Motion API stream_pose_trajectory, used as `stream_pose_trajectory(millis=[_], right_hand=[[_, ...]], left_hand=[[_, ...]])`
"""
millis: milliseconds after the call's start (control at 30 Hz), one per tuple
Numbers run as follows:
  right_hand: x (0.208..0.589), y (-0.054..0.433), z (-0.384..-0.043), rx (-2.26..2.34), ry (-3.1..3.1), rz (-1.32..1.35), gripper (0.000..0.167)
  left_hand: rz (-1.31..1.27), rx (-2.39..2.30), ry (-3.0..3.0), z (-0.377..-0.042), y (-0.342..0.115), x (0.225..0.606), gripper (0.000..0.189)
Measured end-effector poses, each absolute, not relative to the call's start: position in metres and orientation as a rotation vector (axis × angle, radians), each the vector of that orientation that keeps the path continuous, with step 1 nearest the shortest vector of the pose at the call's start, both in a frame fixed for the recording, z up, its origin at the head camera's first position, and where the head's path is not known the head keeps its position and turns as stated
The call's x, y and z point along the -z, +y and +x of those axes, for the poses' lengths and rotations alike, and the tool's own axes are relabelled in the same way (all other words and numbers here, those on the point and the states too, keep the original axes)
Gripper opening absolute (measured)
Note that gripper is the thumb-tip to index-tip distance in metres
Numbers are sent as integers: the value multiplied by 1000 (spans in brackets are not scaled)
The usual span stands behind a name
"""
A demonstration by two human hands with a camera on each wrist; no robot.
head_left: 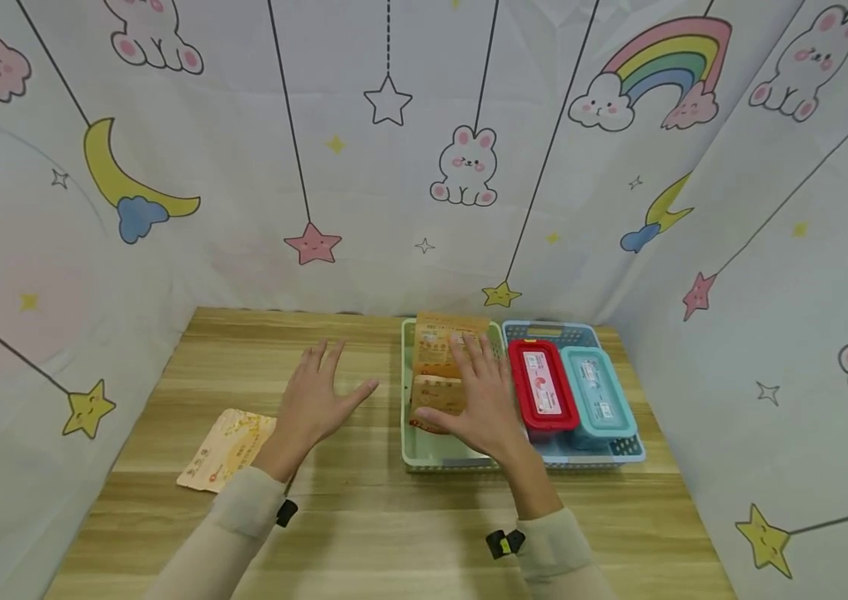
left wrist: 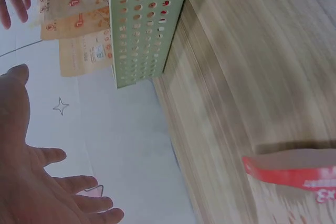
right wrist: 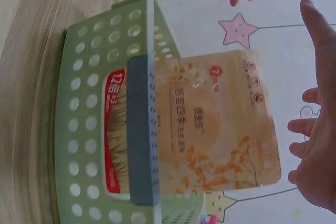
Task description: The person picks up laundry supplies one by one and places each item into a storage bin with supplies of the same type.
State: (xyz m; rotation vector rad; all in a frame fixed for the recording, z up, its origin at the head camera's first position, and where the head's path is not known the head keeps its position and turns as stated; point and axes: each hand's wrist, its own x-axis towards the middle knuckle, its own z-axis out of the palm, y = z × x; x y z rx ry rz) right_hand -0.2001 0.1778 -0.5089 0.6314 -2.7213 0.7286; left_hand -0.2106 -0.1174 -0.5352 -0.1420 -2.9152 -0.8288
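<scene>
My left hand (head_left: 314, 402) is held over the table with its fingers spread and nothing in it. To its left, a beige printed packet (head_left: 224, 446) lies flat on the table, partly covered by my wrist. My right hand (head_left: 482, 402), fingers also spread and holding nothing, hovers over the green basket (head_left: 416, 454). Several similar packets (head_left: 434, 350) stand in that basket, reaching above its rim. In the right wrist view, one packet (right wrist: 215, 124) leans up behind the basket's perforated wall, with a red strip along its lower end.
Beside the green basket, a blue basket (head_left: 622, 458) holds a red-lidded box (head_left: 544, 387) and a teal-lidded box (head_left: 598, 392). The wooden table (head_left: 363, 533) meets a printed cloth backdrop (head_left: 243, 167) at the back and sides.
</scene>
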Motion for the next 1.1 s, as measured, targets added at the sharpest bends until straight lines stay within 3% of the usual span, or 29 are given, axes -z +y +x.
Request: stream_pose_trajectory(millis=[367, 1100], right_hand=[[492, 137, -205, -690, -2690, 759, 110], [483, 77, -211, -934, -2766, 977, 101]], left_hand=[[-1, 814, -2908, -202, -157, 549, 80], [186, 709, -2966, -173, -227, 567, 78]])
